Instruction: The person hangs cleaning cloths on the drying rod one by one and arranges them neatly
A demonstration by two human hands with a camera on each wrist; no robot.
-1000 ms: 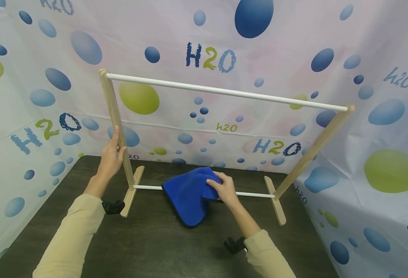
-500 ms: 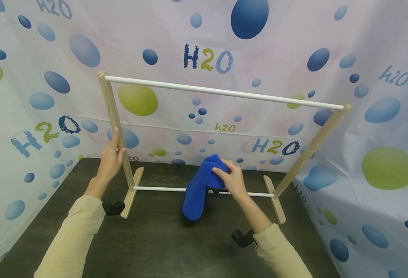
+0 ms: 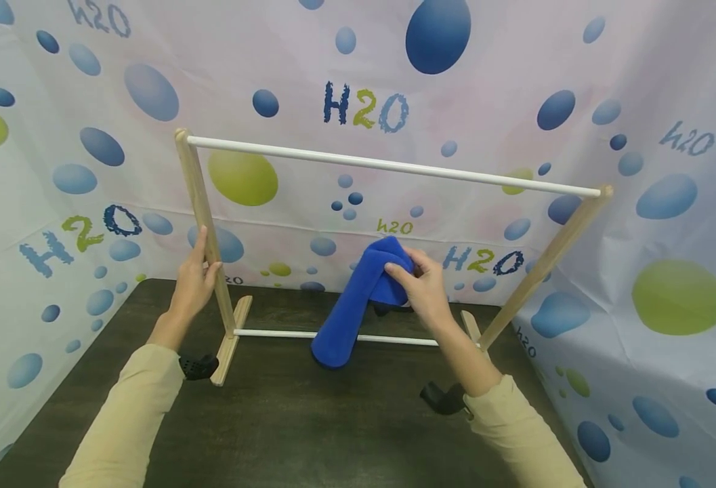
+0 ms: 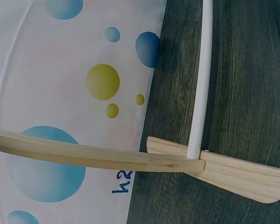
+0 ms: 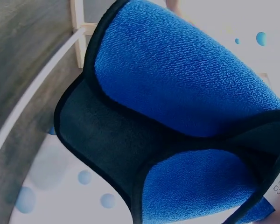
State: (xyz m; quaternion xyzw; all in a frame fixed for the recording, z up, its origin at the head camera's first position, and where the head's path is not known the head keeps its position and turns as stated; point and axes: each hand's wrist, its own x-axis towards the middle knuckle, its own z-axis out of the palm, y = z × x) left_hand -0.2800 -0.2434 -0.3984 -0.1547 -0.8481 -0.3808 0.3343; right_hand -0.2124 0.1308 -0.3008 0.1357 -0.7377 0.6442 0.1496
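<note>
My right hand (image 3: 426, 290) pinches a blue towel (image 3: 358, 291) near its upper end, thumb in front. The towel hangs folded down to the left, its low end overlapping the rack's lower white bar (image 3: 397, 339). Seen from the right wrist, the towel (image 5: 177, 70) shows blue terry, a dark reverse side, black edging and a white tag (image 5: 279, 191). On the left, my left hand (image 3: 194, 281) grips the wooden post (image 3: 199, 193) of the drying rack, index finger lying along it. That hand is out of its own wrist view, where the post (image 4: 98, 157) shows.
The rack's upper white bar (image 3: 364, 161) spans between two leaning wooden posts above both hands. Wooden feet (image 3: 226, 356) stand on the dark table (image 3: 284, 427). A white curtain (image 3: 486, 81) with printed dots and H2O lettering encloses the back and sides.
My right hand has lifted the towel up and to the right, and the towel has narrowed into a hanging fold. The left hand keeps its place on the post.
</note>
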